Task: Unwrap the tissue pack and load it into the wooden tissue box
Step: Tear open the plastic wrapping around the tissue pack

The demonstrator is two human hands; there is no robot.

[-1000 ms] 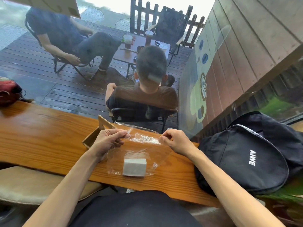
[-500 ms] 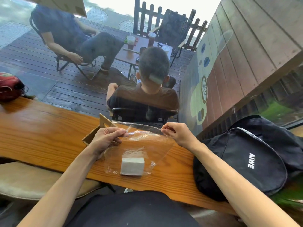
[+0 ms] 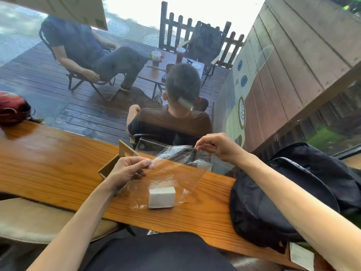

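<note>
At the far left end of the wooden counter (image 3: 58,157) sits a red helmet (image 3: 12,108), cut off by the edge of the view. Beyond the glass, out on the dark deck, a seated person (image 3: 88,53) leans back in a folding chair, and another person (image 3: 175,118) sits with their back to the counter, near a small table (image 3: 156,73) with lidded drinks on it.

On the counter, the wooden tissue box (image 3: 115,163) is mostly hidden behind the left hand (image 3: 125,173); only an upright corner and a side panel show. The left hand's thumb and forefinger are pinched together on one top corner of the clear plastic wrapper (image 3: 175,171). The white tissue pack (image 3: 161,196) rests on the counter inside the bottom of that wrapper, just right of the left wrist and close to the near edge. The wrapper is stretched open upward; its far edge is hard to trace against the reflections in the glass.

The right hand (image 3: 220,146) is raised higher, its fingertips pinched on the opposite top corner of the film.

Right of that, a black backpack (image 3: 283,202) lies on the counter's end, crossed by the right forearm. No lettering on it can be read here. On the wall outside, a painted cup (image 3: 241,112) shows. A pale paper tag (image 3: 301,257) lies at the lower right, its print illegible.
</note>
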